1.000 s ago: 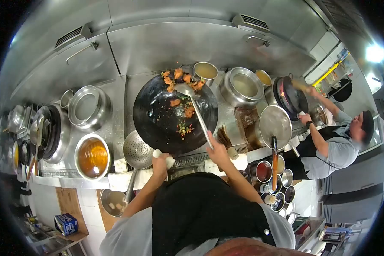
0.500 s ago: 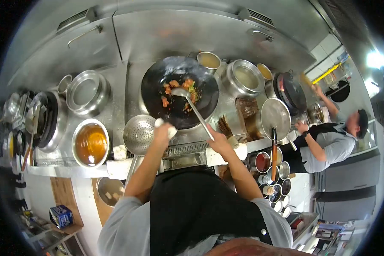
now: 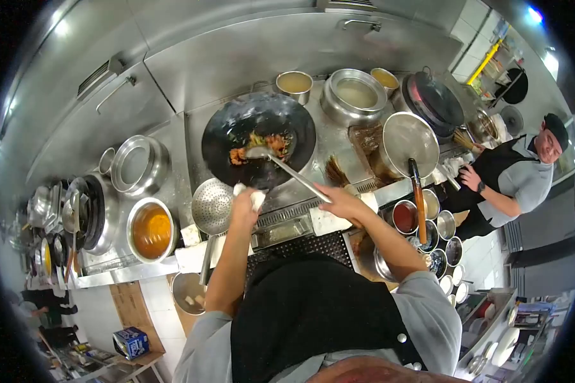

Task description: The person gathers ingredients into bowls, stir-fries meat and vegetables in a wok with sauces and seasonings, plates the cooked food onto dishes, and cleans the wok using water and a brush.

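A large black wok (image 3: 224, 153) sits on the stove, with browned food pieces and chopped greens (image 3: 276, 142) gathered near its middle. My left hand (image 3: 244, 205) is closed around a white cloth (image 3: 257, 199) at the wok's near edge; the rim under the cloth is hidden. In my right hand (image 3: 342, 204) is the handle of a long metal ladle (image 3: 294, 172), whose bowl rests among the food. Just left of my left hand lies a perforated strainer (image 3: 212, 205), its handle pointing toward me.
A bowl of orange liquid (image 3: 152, 230) stands at the left, metal pots (image 3: 354, 96) behind the wok. On the right are a wooden-handled sieve (image 3: 410, 143), a bamboo brush (image 3: 336, 171) and sauce containers (image 3: 405, 217). A co-worker (image 3: 514, 175) stands at the far right.
The food, tossed near the far rim a second ago, lies together in the wok, which has come down level. The ladle is lower and more slanted. The co-worker has turned this way.
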`<move>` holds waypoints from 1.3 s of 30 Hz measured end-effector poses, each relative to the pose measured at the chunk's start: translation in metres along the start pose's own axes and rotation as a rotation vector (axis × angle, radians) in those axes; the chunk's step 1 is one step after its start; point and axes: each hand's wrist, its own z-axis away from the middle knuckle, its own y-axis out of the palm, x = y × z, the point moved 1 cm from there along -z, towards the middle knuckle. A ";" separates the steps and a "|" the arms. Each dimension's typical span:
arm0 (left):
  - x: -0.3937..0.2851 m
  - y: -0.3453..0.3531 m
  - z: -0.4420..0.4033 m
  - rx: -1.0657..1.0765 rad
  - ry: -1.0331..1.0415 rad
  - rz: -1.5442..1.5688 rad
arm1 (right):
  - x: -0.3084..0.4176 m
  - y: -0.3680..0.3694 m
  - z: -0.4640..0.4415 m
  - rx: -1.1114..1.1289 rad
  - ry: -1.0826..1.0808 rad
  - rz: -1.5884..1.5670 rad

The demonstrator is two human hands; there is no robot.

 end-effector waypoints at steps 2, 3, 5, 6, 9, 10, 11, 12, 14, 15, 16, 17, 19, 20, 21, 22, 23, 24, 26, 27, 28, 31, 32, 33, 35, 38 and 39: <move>0.043 -0.039 0.018 0.024 0.088 -0.023 | 0.035 -0.008 0.001 -0.119 0.162 0.108; 0.062 -0.051 0.035 0.011 0.116 0.033 | 0.037 -0.003 0.013 -0.131 0.165 0.093; 0.066 -0.052 0.084 -0.015 0.148 0.031 | 0.045 0.021 0.050 -0.271 0.112 -0.291; 0.052 -0.045 0.093 -0.131 0.082 0.049 | 0.028 0.048 0.058 -0.507 -0.171 -0.221; -0.004 -0.024 0.081 -0.041 -0.022 0.066 | 0.091 0.007 0.083 -0.258 0.356 -0.601; -0.014 -0.017 0.079 0.019 -0.047 0.042 | 0.100 -0.006 0.079 -0.295 0.314 -0.573; -0.022 -0.005 0.084 0.084 -0.072 0.015 | 0.102 -0.011 0.072 -0.298 0.304 -0.620; -0.027 0.003 0.091 0.050 -0.053 0.017 | 0.107 -0.017 0.073 -0.346 0.340 -0.554; -0.032 0.013 0.127 0.032 -0.007 -0.051 | 0.127 -0.013 0.082 -0.507 0.307 -0.438; -0.032 0.010 0.140 -0.004 0.039 -0.117 | 0.131 -0.003 0.092 -0.618 0.233 -0.387; -0.015 -0.007 0.146 0.006 0.117 -0.128 | 0.115 0.016 0.106 -0.631 0.261 -0.251; 0.006 -0.029 0.156 0.017 0.190 -0.136 | 0.132 0.038 0.123 -0.724 0.227 -0.277; 0.028 -0.052 0.208 0.174 0.261 -0.165 | 0.187 0.076 0.147 -0.671 0.457 -0.702; 0.028 -0.064 0.220 0.172 0.198 -0.202 | 0.217 0.094 0.154 -0.615 0.493 -0.929; 0.028 -0.073 0.228 0.128 0.187 -0.220 | 0.242 0.115 0.159 -0.568 0.524 -1.159; 0.026 -0.088 0.214 0.168 0.090 -0.262 | 0.259 0.135 0.161 -0.523 0.509 -1.415; 0.021 -0.100 0.196 0.211 -0.007 -0.298 | 0.276 0.150 0.162 -0.514 0.481 -1.683; 0.002 -0.098 0.210 0.260 -0.071 -0.246 | 0.290 0.163 0.165 -0.502 0.435 -1.879; -0.003 -0.108 0.253 0.318 -0.257 -0.284 | 0.325 0.178 0.184 -0.535 0.392 -2.123; 0.007 -0.114 0.267 0.332 -0.312 -0.300 | 0.329 0.185 0.196 -0.582 0.389 -2.126; 0.019 -0.111 0.279 0.342 -0.383 -0.309 | 0.334 0.196 0.212 -0.617 0.374 -2.195; 0.063 -0.093 0.255 0.481 -0.490 -0.303 | 0.345 0.225 0.254 -0.814 0.298 -2.244; 0.069 -0.087 0.262 0.560 -0.505 -0.335 | 0.356 0.230 0.270 -0.906 0.301 -2.166; 0.075 -0.090 0.275 0.585 -0.518 -0.375 | 0.365 0.228 0.286 -0.987 0.303 -2.075; 0.095 -0.101 0.297 0.609 -0.579 -0.411 | 0.370 0.238 0.325 -1.086 0.335 -1.936; 0.113 -0.103 0.314 0.646 -0.666 -0.467 | 0.388 0.266 0.380 -1.316 0.517 -1.661; 0.119 -0.098 0.321 0.690 -0.669 -0.490 | 0.391 0.274 0.404 -1.349 0.537 -1.618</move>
